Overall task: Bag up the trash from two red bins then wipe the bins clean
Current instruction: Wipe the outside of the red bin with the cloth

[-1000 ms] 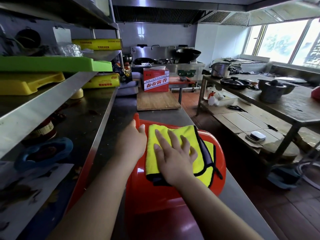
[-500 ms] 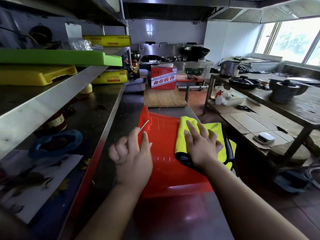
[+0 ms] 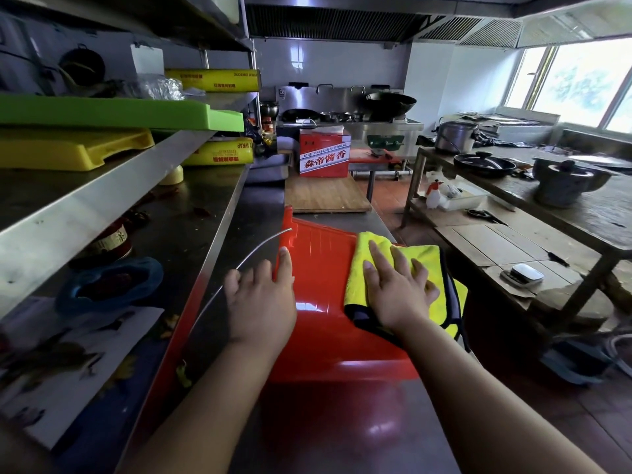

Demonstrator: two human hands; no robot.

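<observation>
On the steel counter [image 3: 263,213], the red bin [image 3: 321,268] lies on its side, one flat wall facing up. Over the bin's right half the right hand [image 3: 396,289] presses a yellow cloth [image 3: 420,258] flat, fingers [image 3: 376,258] straight and spread, grasping nothing. At the bin's left edge the left hand [image 3: 263,295] rests with its fingers released, the forefinger touching the rim. A wire handle [image 3: 260,244] arcs leftward from the bin's far rim past the left hand; contact cannot be confirmed. Beyond the bin sit a wooden board [image 3: 325,196] and a red box [image 3: 325,159].
</observation>
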